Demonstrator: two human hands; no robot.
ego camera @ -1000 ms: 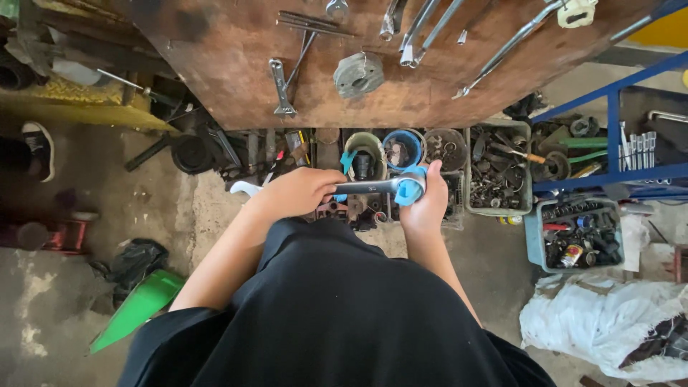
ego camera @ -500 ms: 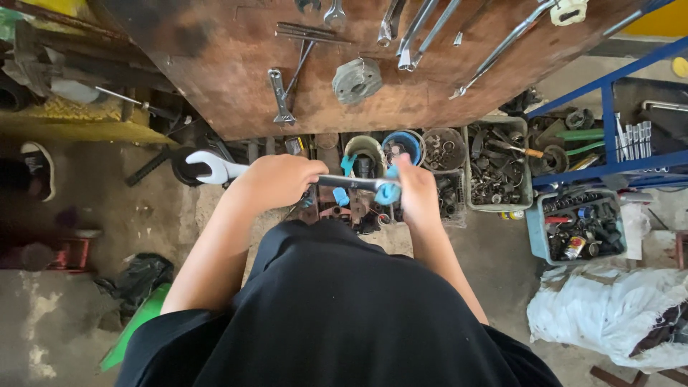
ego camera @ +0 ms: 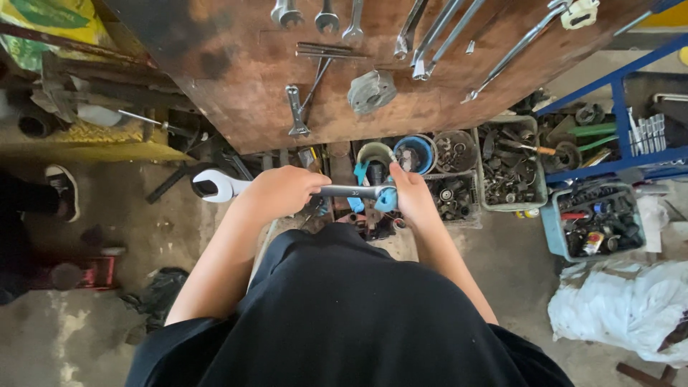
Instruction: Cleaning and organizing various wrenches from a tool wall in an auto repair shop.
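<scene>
I hold a large silver combination wrench [ego camera: 344,191] level in front of my black shirt. My left hand [ego camera: 276,192] is closed round its shaft near the open jaw end [ego camera: 213,185], which sticks out to the left. My right hand [ego camera: 408,193] grips the other end, where a blue plastic holder [ego camera: 385,198] wraps the ring end. Both hands hover just in front of the edge of a worn brown wooden bench [ego camera: 236,79].
On the bench lie several wrenches [ego camera: 430,32], a small spanner [ego camera: 295,111] and a grey metal part [ego camera: 370,90]. Below it stand tubs and crates of nuts and scrap parts [ego camera: 510,161]. A blue rack [ego camera: 620,115] and white sack [ego camera: 623,308] sit right; someone's shoe [ego camera: 61,190] is left.
The wrench has shifted left in my hands, so its open jaw now shows clear of my left hand. The hands have dropped slightly away from the bench.
</scene>
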